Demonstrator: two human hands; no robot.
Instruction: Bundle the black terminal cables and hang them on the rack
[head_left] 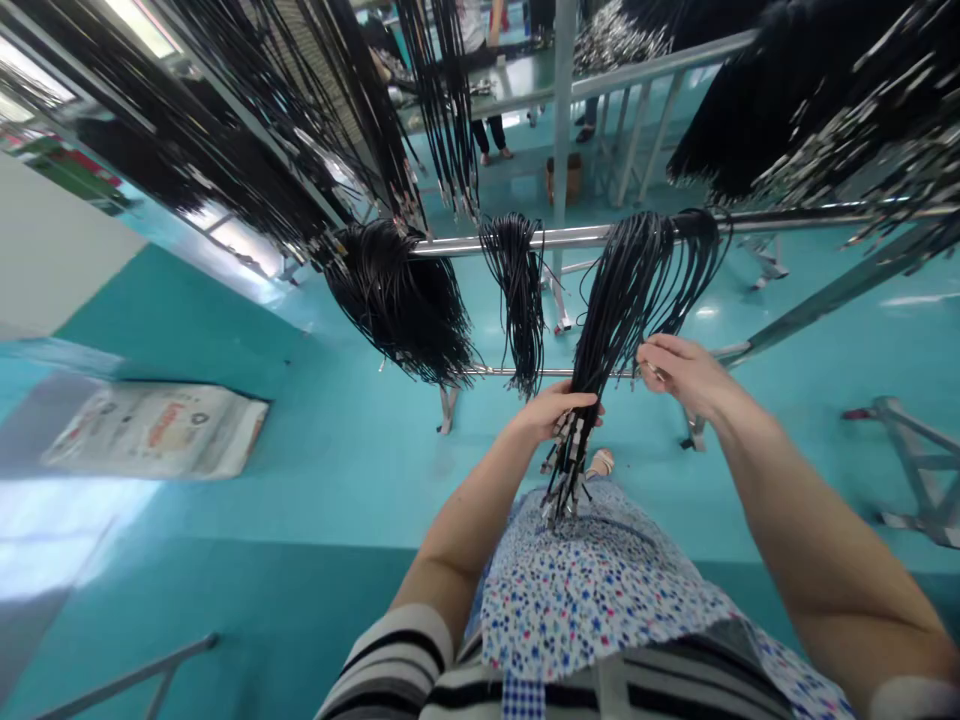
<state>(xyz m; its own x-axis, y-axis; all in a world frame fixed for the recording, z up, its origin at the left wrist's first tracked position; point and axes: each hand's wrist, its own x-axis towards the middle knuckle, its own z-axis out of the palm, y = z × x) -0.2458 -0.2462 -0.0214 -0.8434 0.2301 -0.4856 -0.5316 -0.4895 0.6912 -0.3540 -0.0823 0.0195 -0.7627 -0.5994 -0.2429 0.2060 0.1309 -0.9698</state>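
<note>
A bundle of thin black cables (619, 300) hangs over the metal rail (585, 237) in front of me. Its lower ends carry small white and metallic connectors (568, 455). My left hand (559, 408) is closed around the bundle just above those connectors, thumb across the front. To the right, my right hand (679, 370) is pinched at the cables' right side, by the lower end of a few strands; its fingertips partly hide what they grip. A narrower cable bundle (517, 290) hangs on the same rail left of my hands, apart from them.
A thick cable bundle (401, 300) hangs farther left on the rail. More cables (817, 110) hang at the upper right. A white printed sack (161, 430) lies on the floor at left. Metal rack legs (919, 460) stand at right. Other people are beyond the rack.
</note>
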